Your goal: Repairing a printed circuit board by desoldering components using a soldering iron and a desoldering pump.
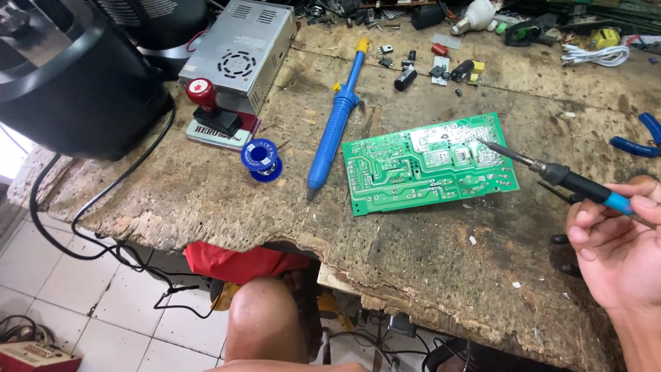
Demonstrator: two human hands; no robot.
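My right hand [616,241] grips a soldering iron [564,176] with a black and blue handle. Its metal tip rests on the upper right part of a green circuit board [427,165], which lies solder side up on the worn wooden bench [206,200]. Left of the board lies a blue desoldering pump [337,117], pointing toward me. A blue spool of solder wire [262,158] sits further left. My left hand is out of view.
A metal power supply box [241,48] and a red-knobbed stamp on its pad [210,114] stand at the back left, beside a black appliance [76,76]. Loose components [441,65], a bulb [475,15] and a white cable [595,55] litter the far edge. Blue-handled pliers [637,138] lie right. My knee [265,324] is below the bench edge.
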